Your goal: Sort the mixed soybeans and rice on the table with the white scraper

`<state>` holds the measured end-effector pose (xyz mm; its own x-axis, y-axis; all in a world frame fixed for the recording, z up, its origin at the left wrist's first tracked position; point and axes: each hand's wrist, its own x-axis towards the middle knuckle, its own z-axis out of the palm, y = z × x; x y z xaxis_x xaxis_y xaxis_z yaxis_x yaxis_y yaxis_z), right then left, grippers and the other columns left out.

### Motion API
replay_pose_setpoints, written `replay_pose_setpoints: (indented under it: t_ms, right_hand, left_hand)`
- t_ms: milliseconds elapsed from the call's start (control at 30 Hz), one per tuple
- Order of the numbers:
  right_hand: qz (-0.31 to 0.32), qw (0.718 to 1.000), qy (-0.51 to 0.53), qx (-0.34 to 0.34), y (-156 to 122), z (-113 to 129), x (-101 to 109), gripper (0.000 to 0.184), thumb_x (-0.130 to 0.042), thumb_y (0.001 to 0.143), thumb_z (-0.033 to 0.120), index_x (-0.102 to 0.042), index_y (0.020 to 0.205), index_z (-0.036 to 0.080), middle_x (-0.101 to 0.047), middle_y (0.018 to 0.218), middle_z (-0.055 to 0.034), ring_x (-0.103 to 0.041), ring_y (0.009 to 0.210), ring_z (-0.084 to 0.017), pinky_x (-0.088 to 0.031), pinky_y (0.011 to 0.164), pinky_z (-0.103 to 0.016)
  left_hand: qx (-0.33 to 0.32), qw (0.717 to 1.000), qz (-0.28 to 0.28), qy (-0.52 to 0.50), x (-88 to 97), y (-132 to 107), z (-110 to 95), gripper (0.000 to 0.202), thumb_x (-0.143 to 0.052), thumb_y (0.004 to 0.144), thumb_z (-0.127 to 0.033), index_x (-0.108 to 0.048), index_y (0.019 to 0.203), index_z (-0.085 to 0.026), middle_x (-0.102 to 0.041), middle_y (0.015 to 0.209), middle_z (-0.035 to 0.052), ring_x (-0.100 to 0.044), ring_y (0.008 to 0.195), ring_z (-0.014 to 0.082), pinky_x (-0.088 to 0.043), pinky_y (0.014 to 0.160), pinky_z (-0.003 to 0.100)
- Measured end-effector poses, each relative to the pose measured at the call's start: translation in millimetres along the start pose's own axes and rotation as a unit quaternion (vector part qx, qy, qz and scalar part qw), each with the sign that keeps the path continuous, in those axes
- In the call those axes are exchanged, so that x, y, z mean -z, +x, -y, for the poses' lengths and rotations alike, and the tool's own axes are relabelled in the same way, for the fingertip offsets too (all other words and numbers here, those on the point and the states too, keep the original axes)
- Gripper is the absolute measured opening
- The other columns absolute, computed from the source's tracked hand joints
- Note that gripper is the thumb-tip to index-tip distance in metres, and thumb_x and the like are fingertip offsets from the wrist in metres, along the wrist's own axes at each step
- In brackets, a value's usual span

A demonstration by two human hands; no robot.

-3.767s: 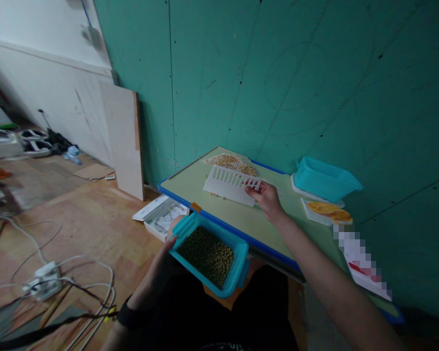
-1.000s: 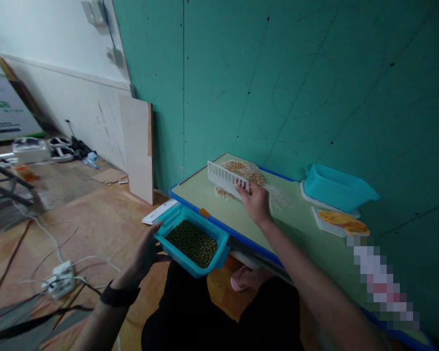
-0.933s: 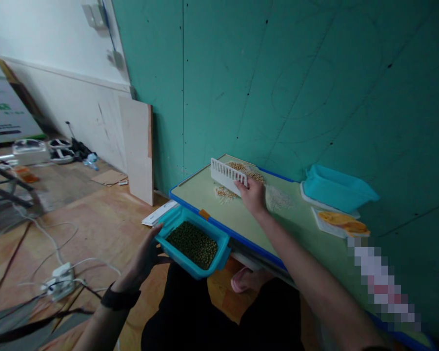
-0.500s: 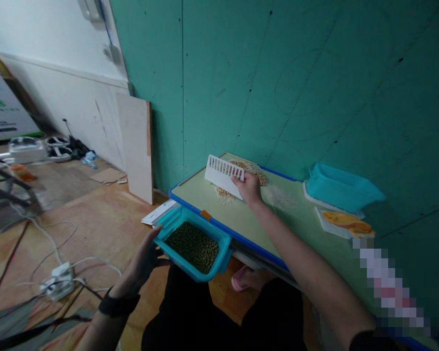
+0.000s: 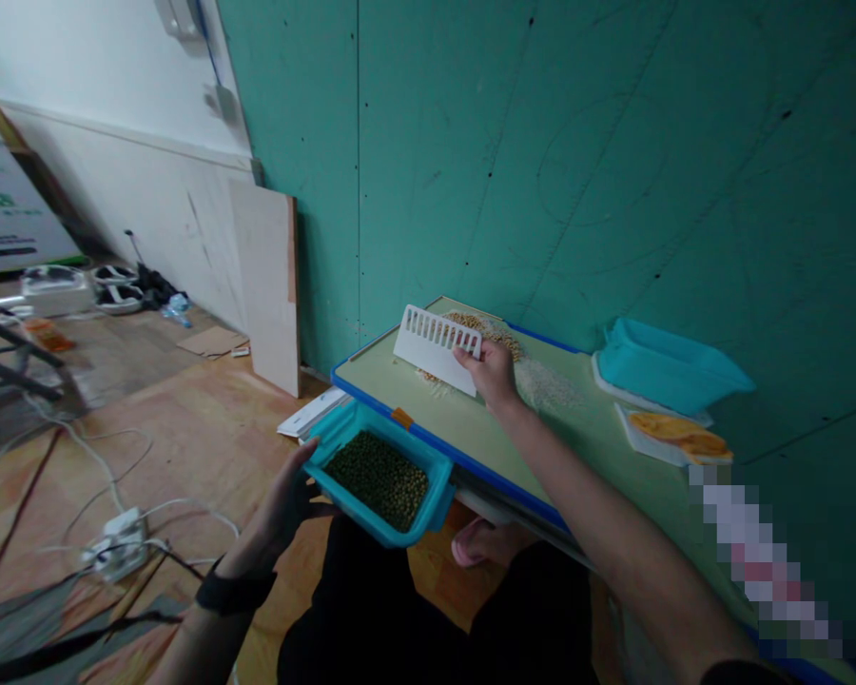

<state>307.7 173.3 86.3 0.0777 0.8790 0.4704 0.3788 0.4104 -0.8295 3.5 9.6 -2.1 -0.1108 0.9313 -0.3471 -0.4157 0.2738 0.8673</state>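
My right hand grips a white slotted scraper by its right end and holds it tilted over the table. Behind it lies a heap of yellowish beans, and some spilled beans and pale grains show along its lower edge. A patch of white grains spreads to the right of my hand. At the table's near edge, my left hand is closed around the left end of a turquoise plastic container. Dark green beans with some yellowish ones lie inside it.
Another turquoise container stands against the green wall. In front of it is an orange item in white packaging. A power strip with cables lies on the floor at left. A board leans by the wall.
My right hand has drawn the scraper slightly toward the table's near edge and to the right. My left hand and the container stay almost in place.
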Motion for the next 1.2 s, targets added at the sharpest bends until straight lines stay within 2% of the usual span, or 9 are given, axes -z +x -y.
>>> replay_pose_setpoints:
  t_ms: [267, 400, 600, 700, 800, 867, 967, 1067, 1200]
  right_hand:
    - [-0.023, 0.998, 0.028, -0.056, -5.9, 4.3, -3.1, 0.023, -0.083, 0.076, 0.036, -0.083, 0.092, 0.020, -0.086, 0.092, -0.0078, -0.080, 0.087, -0.028, -0.062, 0.078, -0.036]
    - [-0.026, 0.995, 0.052, -0.081, -8.4, 5.1, -3.7, 0.025, -0.084, 0.073, 0.039, -0.083, 0.088, 0.018, -0.086, 0.088, -0.0080, -0.079, 0.083, -0.028, -0.060, 0.072, -0.035]
    - [-0.013, 0.991, 0.102, -0.087, -15.0, 15.5, -7.3, 0.039, -0.090, 0.066, 0.050, -0.084, 0.090, 0.018, -0.085, 0.091, -0.0077, -0.078, 0.085, -0.028, -0.060, 0.076, -0.036]
    - [-0.009, 0.988, 0.126, -0.091, -17.2, 20.7, -11.0, 0.043, -0.092, 0.062, 0.054, -0.083, 0.087, 0.019, -0.085, 0.088, -0.0061, -0.077, 0.083, -0.027, -0.059, 0.076, -0.036]
    - [-0.005, 0.985, 0.138, -0.102, -17.9, 23.3, -14.3, 0.045, -0.093, 0.061, 0.055, -0.083, 0.087, 0.019, -0.084, 0.086, -0.0048, -0.077, 0.084, -0.026, -0.059, 0.076, -0.035]
    - [-0.006, 0.985, 0.137, -0.108, -18.2, 23.6, -15.3, 0.045, -0.093, 0.062, 0.055, -0.083, 0.088, 0.019, -0.084, 0.085, -0.0044, -0.077, 0.083, -0.026, -0.060, 0.076, -0.035]
    - [-0.004, 0.984, 0.135, -0.114, -20.0, 23.5, -15.0, 0.045, -0.093, 0.062, 0.056, -0.082, 0.085, 0.019, -0.083, 0.082, -0.0052, -0.077, 0.081, -0.026, -0.059, 0.076, -0.036]
    - [0.003, 0.983, 0.145, -0.111, -23.1, 24.6, -14.3, 0.046, -0.092, 0.061, 0.058, -0.081, 0.083, 0.019, -0.083, 0.081, -0.0060, -0.077, 0.082, -0.027, -0.059, 0.076, -0.037]
    - [0.013, 0.979, 0.164, -0.120, -27.4, 27.9, -16.0, 0.047, -0.094, 0.059, 0.058, -0.081, 0.084, 0.019, -0.083, 0.084, -0.0061, -0.078, 0.084, -0.028, -0.060, 0.077, -0.037]
  left_hand:
    - [0.013, 1.000, 0.017, 0.003, 5.5, 3.5, 1.9, 0.066, -0.083, 0.076, -0.067, -0.074, 0.126, -0.026, -0.081, 0.094, 0.0097, -0.076, 0.083, 0.0344, -0.067, 0.066, 0.046]
    - [0.005, 1.000, 0.010, -0.007, 9.0, 7.5, 6.0, 0.071, -0.084, 0.075, -0.066, -0.069, 0.132, -0.027, -0.081, 0.093, 0.0061, -0.077, 0.082, 0.0330, -0.067, 0.066, 0.046]
    - [0.035, 0.999, 0.003, 0.009, 10.3, 12.8, 7.4, 0.069, -0.084, 0.070, -0.073, -0.075, 0.116, -0.024, -0.081, 0.097, 0.0098, -0.077, 0.087, 0.0356, -0.067, 0.066, 0.048]
    - [0.025, 1.000, -0.008, 0.003, 10.7, 14.9, 7.5, 0.071, -0.087, 0.066, -0.072, -0.074, 0.118, -0.026, -0.080, 0.094, 0.0079, -0.076, 0.086, 0.0359, -0.067, 0.065, 0.049]
    - [0.035, 0.999, 0.002, 0.012, 11.1, 15.7, 7.9, 0.074, -0.085, 0.066, -0.074, -0.074, 0.119, -0.023, -0.081, 0.101, 0.0128, -0.077, 0.094, 0.0394, -0.067, 0.068, 0.050]
    - [0.042, 0.999, 0.001, 0.017, 12.1, 16.0, 8.6, 0.079, -0.084, 0.066, -0.075, -0.073, 0.123, -0.021, -0.082, 0.106, 0.0159, -0.076, 0.100, 0.0419, -0.067, 0.070, 0.050]
    - [0.035, 0.999, -0.005, 0.007, 15.5, 17.3, 11.0, 0.089, -0.085, 0.064, -0.072, -0.068, 0.137, -0.024, -0.082, 0.105, 0.0136, -0.076, 0.101, 0.0433, -0.066, 0.071, 0.051]
    - [0.026, 1.000, 0.005, -0.002, 19.9, 20.0, 14.8, 0.087, -0.083, 0.069, -0.071, -0.066, 0.141, -0.026, -0.082, 0.109, 0.0137, -0.076, 0.103, 0.0435, -0.066, 0.071, 0.050]
    - [0.024, 1.000, 0.013, 0.011, 22.3, 22.8, 18.8, 0.077, -0.078, 0.078, -0.073, -0.070, 0.135, -0.020, -0.081, 0.119, 0.0175, -0.076, 0.105, 0.0413, -0.066, 0.072, 0.048]
